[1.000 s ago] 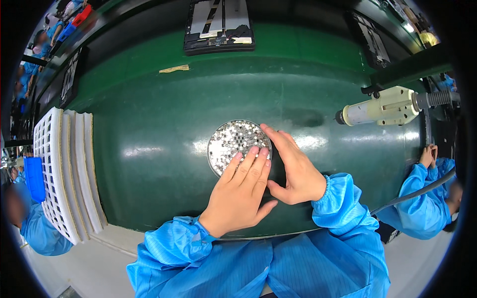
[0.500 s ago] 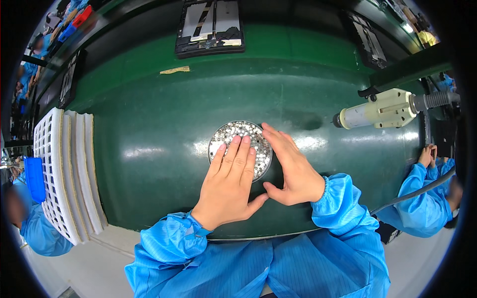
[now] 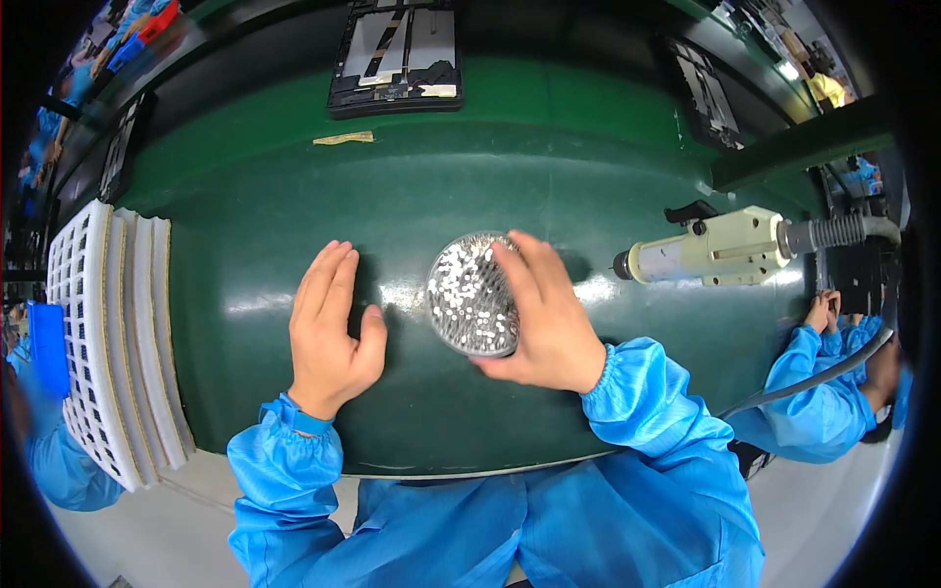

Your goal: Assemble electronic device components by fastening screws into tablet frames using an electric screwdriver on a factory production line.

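A round clear dish [image 3: 473, 297] full of small silvery screws is at the middle of the green bench. My right hand [image 3: 549, 318] is closed around the dish's right side, its thumb at the near rim and its fingers over the far right rim. The dish looks slightly tilted; whether its base touches the bench I cannot tell. To the left of the dish, apart from it, my left hand [image 3: 333, 338] is held with fingers stretched out and thumb spread, holding nothing.
An electric screwdriver [image 3: 706, 250] with a grey cable lies at the right. Stacked white foam trays [image 3: 93, 343] stand at the left, a blue bin [image 3: 49, 351] beside them. An opened tablet-like device [image 3: 397, 59] and a tan strip [image 3: 343, 138] lie at the back. A co-worker [image 3: 818, 392] sits at the right.
My left hand has lifted off the screws and moved left. My right hand has closed on the dish, which has shifted or tilted slightly. The whole view has turned a little.
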Action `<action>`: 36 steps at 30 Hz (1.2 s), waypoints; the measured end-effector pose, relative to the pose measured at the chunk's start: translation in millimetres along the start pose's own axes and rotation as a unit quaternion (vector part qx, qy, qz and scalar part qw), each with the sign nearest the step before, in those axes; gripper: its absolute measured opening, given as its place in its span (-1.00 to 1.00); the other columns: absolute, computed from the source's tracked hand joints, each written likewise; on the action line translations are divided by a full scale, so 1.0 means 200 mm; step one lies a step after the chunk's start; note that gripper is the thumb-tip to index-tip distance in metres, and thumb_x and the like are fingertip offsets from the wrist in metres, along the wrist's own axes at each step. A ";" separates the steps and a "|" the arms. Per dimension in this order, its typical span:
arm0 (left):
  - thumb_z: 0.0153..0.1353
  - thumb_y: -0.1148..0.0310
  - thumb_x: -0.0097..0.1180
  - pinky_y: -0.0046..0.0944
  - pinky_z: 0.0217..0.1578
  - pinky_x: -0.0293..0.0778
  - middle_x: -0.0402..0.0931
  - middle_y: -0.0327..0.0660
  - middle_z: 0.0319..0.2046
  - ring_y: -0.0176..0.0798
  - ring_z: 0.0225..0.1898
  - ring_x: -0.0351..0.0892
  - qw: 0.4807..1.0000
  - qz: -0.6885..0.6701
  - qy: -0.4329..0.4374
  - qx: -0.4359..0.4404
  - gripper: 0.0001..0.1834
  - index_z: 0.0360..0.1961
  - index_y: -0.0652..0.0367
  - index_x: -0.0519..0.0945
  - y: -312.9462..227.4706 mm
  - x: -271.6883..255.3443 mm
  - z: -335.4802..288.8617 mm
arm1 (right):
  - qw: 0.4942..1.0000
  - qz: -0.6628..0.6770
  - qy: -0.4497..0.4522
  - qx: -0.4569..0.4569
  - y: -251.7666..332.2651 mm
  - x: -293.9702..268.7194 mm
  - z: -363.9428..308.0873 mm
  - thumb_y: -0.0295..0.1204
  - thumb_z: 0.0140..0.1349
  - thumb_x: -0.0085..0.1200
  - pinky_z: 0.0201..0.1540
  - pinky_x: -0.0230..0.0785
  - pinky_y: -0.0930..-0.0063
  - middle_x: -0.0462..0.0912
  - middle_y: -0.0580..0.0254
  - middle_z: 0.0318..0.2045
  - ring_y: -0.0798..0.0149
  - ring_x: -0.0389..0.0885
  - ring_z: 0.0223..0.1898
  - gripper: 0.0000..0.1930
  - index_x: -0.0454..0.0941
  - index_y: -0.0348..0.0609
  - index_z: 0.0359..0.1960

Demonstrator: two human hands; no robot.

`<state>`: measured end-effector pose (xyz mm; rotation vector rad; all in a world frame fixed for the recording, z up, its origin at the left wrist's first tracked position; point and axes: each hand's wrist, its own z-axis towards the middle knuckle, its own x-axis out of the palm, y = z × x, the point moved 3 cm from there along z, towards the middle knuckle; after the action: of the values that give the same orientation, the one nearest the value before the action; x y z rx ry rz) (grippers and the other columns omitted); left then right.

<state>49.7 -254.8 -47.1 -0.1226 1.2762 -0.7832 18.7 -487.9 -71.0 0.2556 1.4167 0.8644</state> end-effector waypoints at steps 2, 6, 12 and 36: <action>-0.07 0.55 0.11 0.01 0.15 0.38 0.47 0.15 0.06 0.20 0.15 0.45 1.000 -0.011 -0.005 -0.004 -0.46 0.03 0.47 0.50 0.02 0.03 0.01 | 1.000 -0.007 0.002 0.006 -0.02 -0.01 0.03 -0.23 -0.32 0.50 0.32 0.11 -0.12 0.17 -0.29 0.26 -0.34 0.23 0.25 0.11 0.11 -0.25 0.33; -0.01 0.58 0.09 -0.09 0.20 0.35 0.44 0.15 0.13 0.17 0.17 0.46 1.000 -0.008 0.011 -0.021 -0.45 0.11 0.38 0.48 0.01 0.02 0.00 | 0.999 0.037 -0.021 0.031 -0.02 -0.01 0.03 -0.26 -0.26 0.47 0.28 0.15 -0.14 0.16 -0.35 0.22 -0.38 0.25 0.20 0.02 0.16 -0.16 0.32; 0.02 0.51 0.16 -0.09 0.21 0.34 0.32 0.17 0.23 0.21 0.21 0.38 0.997 0.020 0.068 -0.041 -0.36 0.22 0.31 0.39 0.03 0.02 0.08 | 0.998 0.018 -0.053 0.043 -0.05 -0.01 0.07 -0.26 -0.23 0.48 0.26 0.15 -0.14 0.12 -0.38 0.24 -0.43 0.23 0.19 -0.01 0.18 -0.11 0.31; -0.11 0.56 0.14 -0.03 -0.08 0.57 0.51 -0.10 0.07 0.05 0.08 0.50 0.939 0.297 0.034 0.169 -0.37 0.11 0.07 0.44 0.45 0.23 1.13 | 0.986 0.130 -0.006 0.107 -0.15 -0.21 -0.24 -0.24 -0.40 0.54 0.32 0.20 0.16 0.31 -0.20 0.24 -0.18 0.33 0.26 0.19 0.08 -0.27 0.35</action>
<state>294.9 -290.5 -56.3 0.5523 1.1349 -0.4686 -11.3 -550.3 -67.4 0.6189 1.4871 0.9208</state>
